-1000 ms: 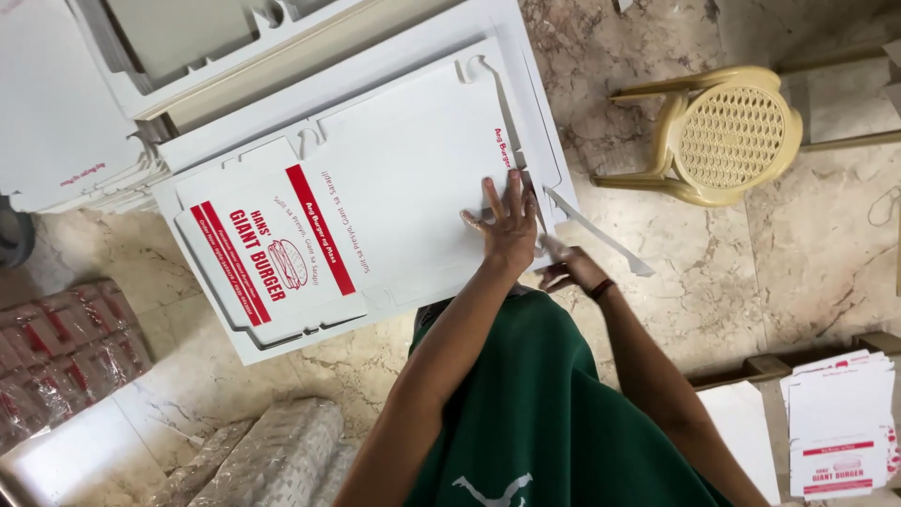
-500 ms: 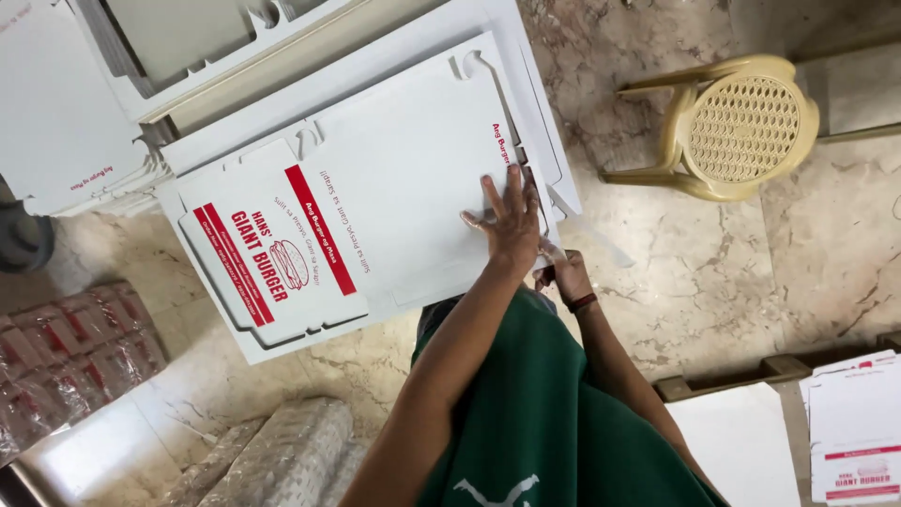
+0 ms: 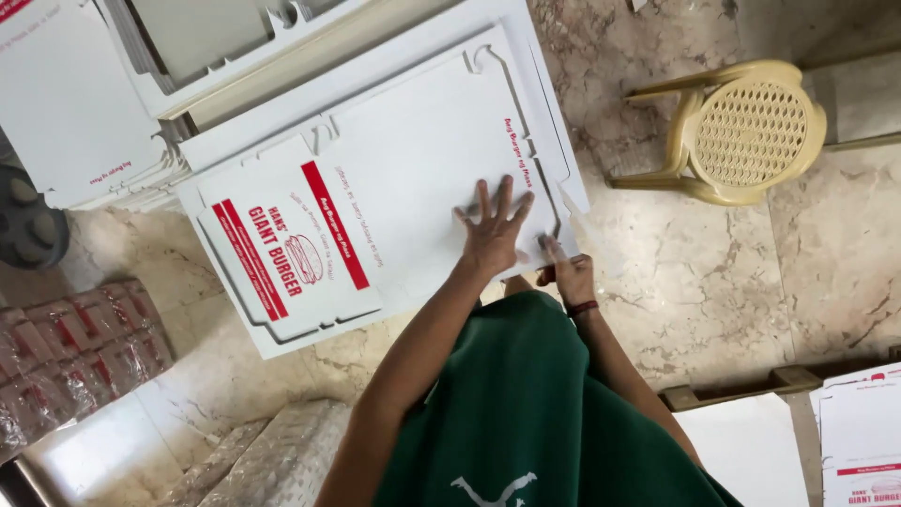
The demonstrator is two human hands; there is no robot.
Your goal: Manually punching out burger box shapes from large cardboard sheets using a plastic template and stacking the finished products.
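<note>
Flat on the work, the left hand [image 3: 495,237] lies palm down with all its fingers spread wide, pressing on the top flat carton blank [image 3: 375,197], a white die-cut sheet with red stripes and a red printed panel toward its left end; the hand grips nothing, it only rests on the bare white part near the sheet's right edge. Just beside it, lower and to the right, the right hand [image 3: 566,275] is curled at that same edge, its fingertips pinching the margin of the sheet where a cut flap [image 3: 571,199] sticks out; a dark band sits on its wrist. How much of the card lies between those fingers cannot be told. The blank lies on top of a stack of like white sheets [image 3: 235,319], whose edges show below and to the left. More white cartons [image 3: 113,113] are piled at the upper left, a cream plastic stool [image 3: 741,131] stands well apart on the marbled floor [image 3: 713,282], and more printed blanks [image 3: 863,441] lie at the lower right corner.
</note>
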